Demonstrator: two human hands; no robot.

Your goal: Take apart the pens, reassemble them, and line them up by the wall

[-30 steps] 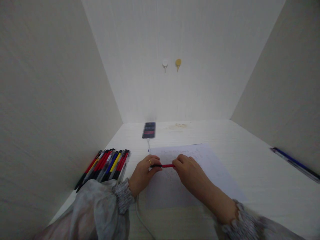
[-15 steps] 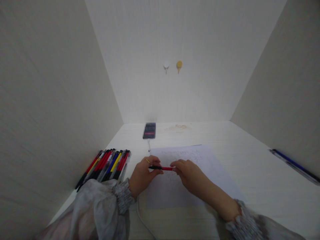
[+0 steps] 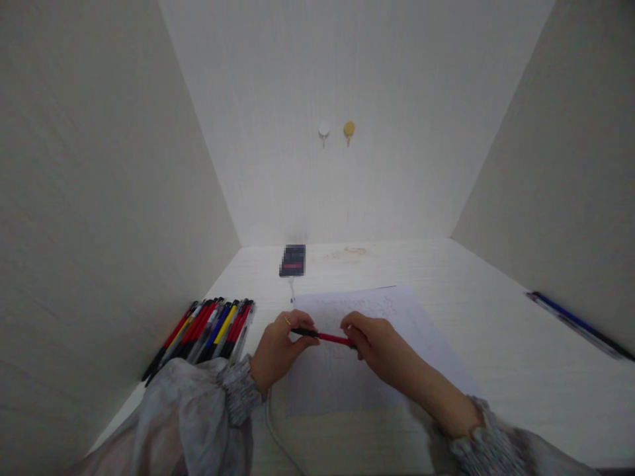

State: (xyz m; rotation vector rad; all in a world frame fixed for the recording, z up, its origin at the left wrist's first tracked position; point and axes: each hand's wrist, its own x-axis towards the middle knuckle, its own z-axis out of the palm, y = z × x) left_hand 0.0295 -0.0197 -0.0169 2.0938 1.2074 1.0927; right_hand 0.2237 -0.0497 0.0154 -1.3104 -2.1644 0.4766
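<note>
A red and black pen (image 3: 333, 338) is held level between my two hands above a sheet of paper (image 3: 347, 390) with faint writing on it. My left hand (image 3: 278, 347), a ring on one finger, pinches the pen's black grip end. At the other end of the pen, the thumb and curled fingers of my right hand (image 3: 378, 340) close on its dark tip; the fingers partly hide that tip. Beside my left forearm lies a row of several pens (image 3: 208, 327) in red, black, yellow, blue and clear.
A phone (image 3: 292, 260) lies near the back wall, its white cable (image 3: 270, 416) running under my left wrist towards me. Two pens (image 3: 580, 324), one blue, rest along the right wall. Two hooks (image 3: 349, 129) are stuck on the back wall. Side panels enclose the desk.
The pen's right end has dipped and shifted slightly right, and a dark tip now shows there. My right fingers have curled more. The view has shifted a little.
</note>
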